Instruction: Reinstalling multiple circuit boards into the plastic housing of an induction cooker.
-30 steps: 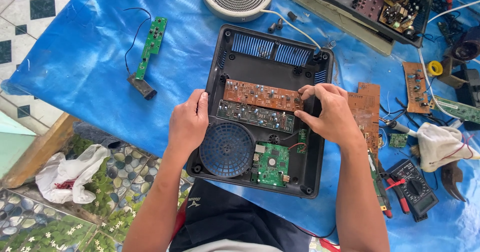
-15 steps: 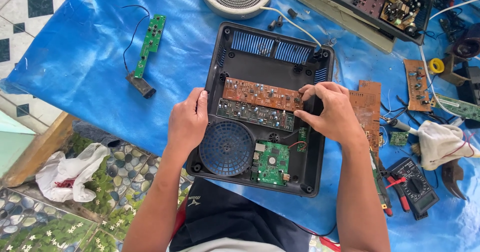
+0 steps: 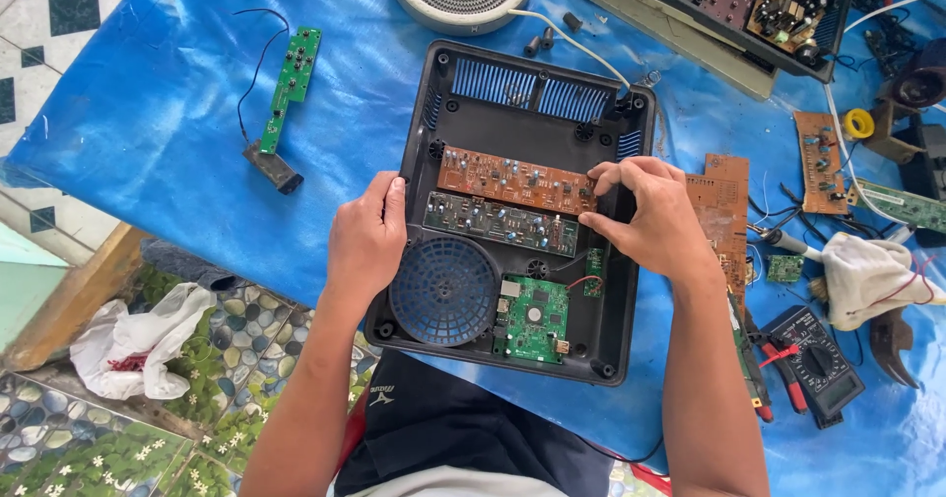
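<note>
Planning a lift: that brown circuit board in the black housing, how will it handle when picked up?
The brown circuit board is probably stiff and light: thin, flat strip. Likely fragile, with small parts standing on top. The right hand pinches its end, so edge grips seem wise. The black housing walls may snag it.

— What are the hands doing?
— The left hand (image 3: 367,241) holds the black case (image 3: 512,123). The right hand (image 3: 650,216) pinches the brown board (image 3: 512,180) with its fingers (image 3: 603,174).

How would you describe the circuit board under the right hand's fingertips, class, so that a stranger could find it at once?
Start at the black plastic casing lying open on the blue sheet. Across its middle lie two long boards; the right hand touches the upper one. That brown board is copper-coloured, unlike the dark board just below it and the green square board nearer the person.
</note>
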